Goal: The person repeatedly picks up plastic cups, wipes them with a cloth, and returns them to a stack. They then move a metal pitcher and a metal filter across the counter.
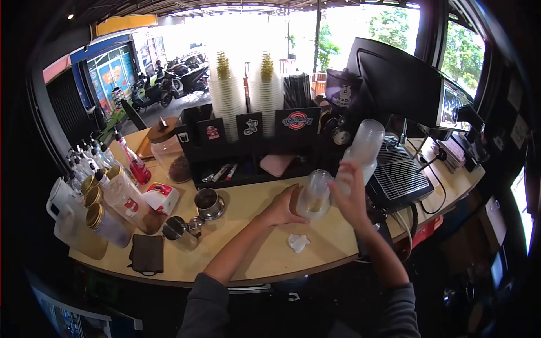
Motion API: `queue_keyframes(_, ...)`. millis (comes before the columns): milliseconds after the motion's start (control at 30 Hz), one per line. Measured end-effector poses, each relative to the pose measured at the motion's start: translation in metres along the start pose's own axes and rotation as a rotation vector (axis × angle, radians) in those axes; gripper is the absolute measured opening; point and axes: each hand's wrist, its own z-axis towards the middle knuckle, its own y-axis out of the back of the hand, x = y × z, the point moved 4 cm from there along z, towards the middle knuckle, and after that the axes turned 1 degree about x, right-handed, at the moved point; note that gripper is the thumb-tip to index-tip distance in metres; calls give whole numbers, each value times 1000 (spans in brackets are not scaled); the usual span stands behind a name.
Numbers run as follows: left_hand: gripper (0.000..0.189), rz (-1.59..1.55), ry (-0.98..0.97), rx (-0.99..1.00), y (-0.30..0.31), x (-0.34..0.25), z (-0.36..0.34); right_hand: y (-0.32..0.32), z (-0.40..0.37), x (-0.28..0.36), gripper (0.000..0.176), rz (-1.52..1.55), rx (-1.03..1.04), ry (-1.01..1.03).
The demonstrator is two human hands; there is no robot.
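Gripping a clear plastic cup [314, 194] from its left side, the left hand [282, 209] has its fingers closed around the cup wall, holding it upright just above the bench [253, 262]. A little pale liquid or residue sits in the bottom of the cup. The right hand [350, 194] is raised just beside it, to the right. Its fingers [338, 170] are loosely curled about the lower end of a tilted stack of clear cups [365, 145]. Motion blur hides how tight that hold is. The stack leans up and to the right, over the metal grate [397, 176] of the machine.

A crumpled tissue [298, 242] lies on the bench below the cup, near the front edge. Left of the hands there is a bare stretch of wood. It is bounded by a steel pitcher [208, 203], a smaller steel jug [180, 231] and a dark folded cloth [147, 253] near the edge. Further left, gold-lidded jars [97, 217] and syrup bottles [135, 164] crowd the corner.

Behind the hands, a black organiser [270, 132] carries tall cup stacks [225, 93] and black straws [296, 90], closing off the back. A monitor [400, 79] overhangs the right side, above the grate.
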Motion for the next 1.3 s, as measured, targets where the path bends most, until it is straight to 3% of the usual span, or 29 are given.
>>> queue_keyframes(67, 111, -21, 5, 14, -8, 0, 3, 1, -25, -20, 66, -17, -18, -78)
queue_keyframes(133, 111, 92, 7, -16, -14, 3, 6, -9, -45, -34, 81, -58, 92, -261)
queue_keyframes(167, 111, 88, 6, -13, -16, 4, 5, -14, -51, -43, 81, -62, 91, -265)
queue_keyframes(233, 107, 192, -17, -68, -15, 4, 3, -30, -57, -50, 96, -120, 162, -80)
queue_keyframes(433, 103, 140, 6, -81, -15, 2, 3, -56, -53, -82, 110, 34, 204, -244)
queue_keyframes(567, 96, 154, -9, -98, -16, 5, 5, -60, -55, -89, 111, 41, 224, -255)
queue_keyframes(833, 87, 134, 5, -132, -18, 16, 5, -61, -53, -81, 90, 63, 138, -266)
queue_keyframes(1300, 81, 101, -29, -121, -18, 19, 6, -65, -56, -78, 95, 27, 109, -322)
